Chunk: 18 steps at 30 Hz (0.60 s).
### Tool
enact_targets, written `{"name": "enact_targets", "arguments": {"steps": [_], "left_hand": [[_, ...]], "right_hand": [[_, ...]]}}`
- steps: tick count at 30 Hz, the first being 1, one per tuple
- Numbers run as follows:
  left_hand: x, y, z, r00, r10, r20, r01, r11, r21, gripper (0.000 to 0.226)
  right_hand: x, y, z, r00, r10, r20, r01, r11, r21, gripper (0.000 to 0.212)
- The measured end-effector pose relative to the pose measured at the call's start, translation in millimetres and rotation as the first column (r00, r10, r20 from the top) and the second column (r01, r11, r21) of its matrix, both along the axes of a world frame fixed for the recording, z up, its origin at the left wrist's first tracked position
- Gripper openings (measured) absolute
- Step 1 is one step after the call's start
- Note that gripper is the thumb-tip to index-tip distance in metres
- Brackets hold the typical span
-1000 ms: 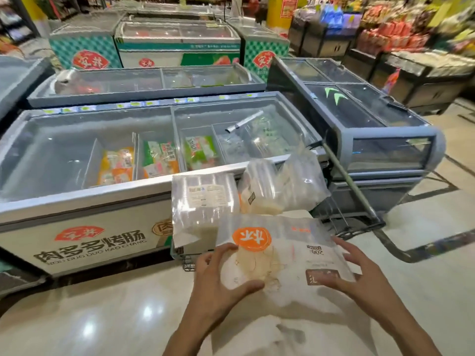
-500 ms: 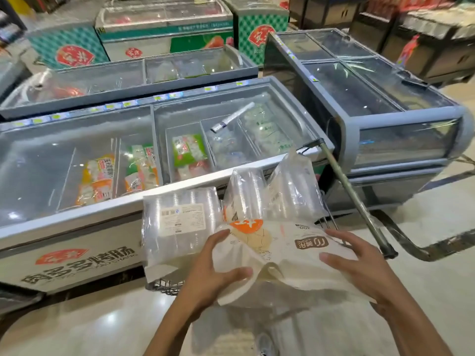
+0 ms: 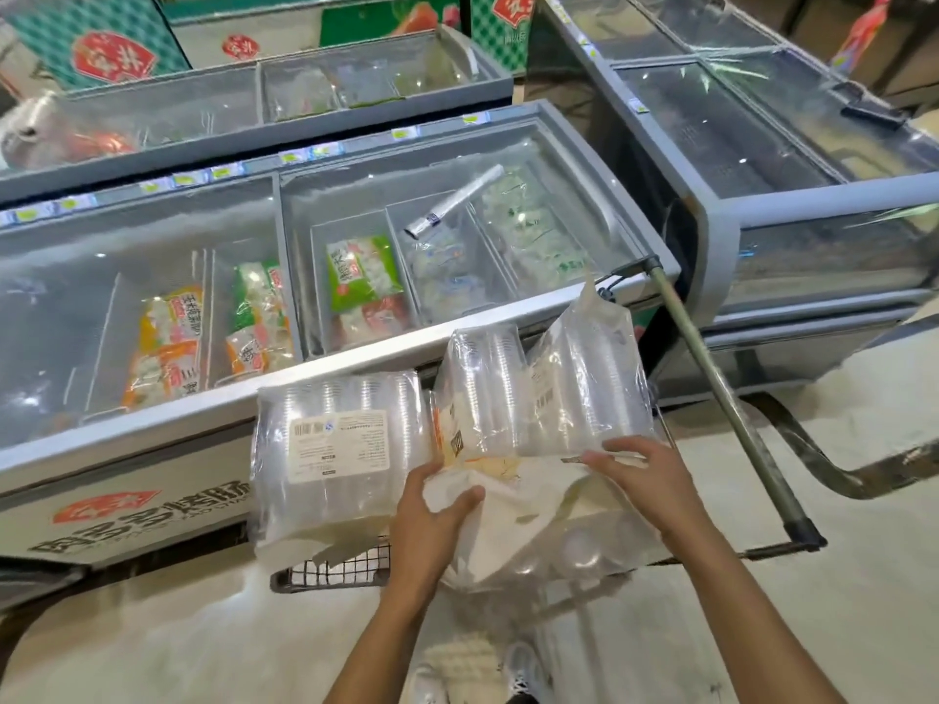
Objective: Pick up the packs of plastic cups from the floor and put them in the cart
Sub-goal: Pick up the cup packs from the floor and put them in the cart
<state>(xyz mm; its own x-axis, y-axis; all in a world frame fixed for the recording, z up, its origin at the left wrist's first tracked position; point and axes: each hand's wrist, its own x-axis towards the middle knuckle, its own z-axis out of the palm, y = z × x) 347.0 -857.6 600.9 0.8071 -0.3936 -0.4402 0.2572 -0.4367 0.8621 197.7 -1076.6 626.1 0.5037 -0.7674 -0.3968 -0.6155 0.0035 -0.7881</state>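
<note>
The pack (image 3: 528, 525) I hold is a clear bag of white-looking cups, lying flat and crumpled between my hands; my left hand (image 3: 432, 520) grips its near-left corner with the thumb on top, and my right hand (image 3: 645, 475) rests spread on its far-right edge; just beyond my left fingers stands a labelled pack (image 3: 340, 449) of clear cups, barcode sticker facing me; beyond my right fingers two more packs (image 3: 549, 393) lean upright, touching the held one; under all lies the wire cart (image 3: 335, 571).
</note>
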Motion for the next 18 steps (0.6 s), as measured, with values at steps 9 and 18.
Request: {"name": "enact_targets", "arguments": {"steps": [9, 18], "left_hand": [[24, -22, -33, 1.0, -0.015, -0.01, 0.016, 0.991, 0.133, 0.087], [35, -20, -42, 0.996, -0.092, 0.005, 0.088, 0.969, 0.232, 0.082]], "right_hand": [[10, -5, -40, 0.996, -0.068, -0.049, 0.062, 0.99, -0.125, 0.043], [27, 8, -66, 0.974, -0.113, -0.197, 0.037, 0.934, -0.354, 0.056]]}}
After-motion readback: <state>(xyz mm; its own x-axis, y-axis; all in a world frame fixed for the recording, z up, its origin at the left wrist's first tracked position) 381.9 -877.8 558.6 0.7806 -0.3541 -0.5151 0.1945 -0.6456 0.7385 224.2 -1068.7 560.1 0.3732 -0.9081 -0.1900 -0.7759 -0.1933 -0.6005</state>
